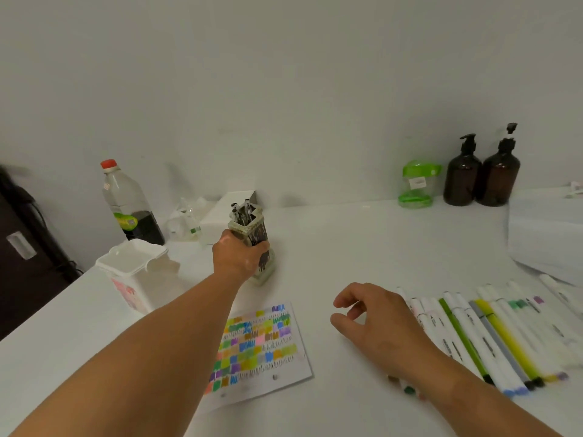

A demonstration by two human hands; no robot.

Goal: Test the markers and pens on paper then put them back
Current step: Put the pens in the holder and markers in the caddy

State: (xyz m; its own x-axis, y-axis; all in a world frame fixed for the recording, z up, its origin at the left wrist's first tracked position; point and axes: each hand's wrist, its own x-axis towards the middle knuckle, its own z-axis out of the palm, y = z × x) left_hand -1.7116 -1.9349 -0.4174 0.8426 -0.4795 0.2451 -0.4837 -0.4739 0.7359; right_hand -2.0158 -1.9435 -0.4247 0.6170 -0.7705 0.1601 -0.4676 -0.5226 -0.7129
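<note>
My left hand (237, 257) reaches forward and grips a square pen holder (254, 234) that stands on the white table (362, 247) with several pens (242, 212) sticking out of its top. Nearer to me lies a sheet of paper (262, 351) covered with coloured test swatches and scribbles. To its right, several markers (492, 335) lie side by side in a row. My right hand (375, 320) hovers over the table between the paper and the markers, its fingers loosely curled and holding nothing; my wrist covers a few marker ends.
A white lidded box (135, 266) stands at the left. Behind it are a bottle (129, 203) of dark liquid and a white carton (227, 212). At the back right stand a green jar (416, 184) and two brown pump bottles (482, 178). White paper (549, 234) is stacked at the right.
</note>
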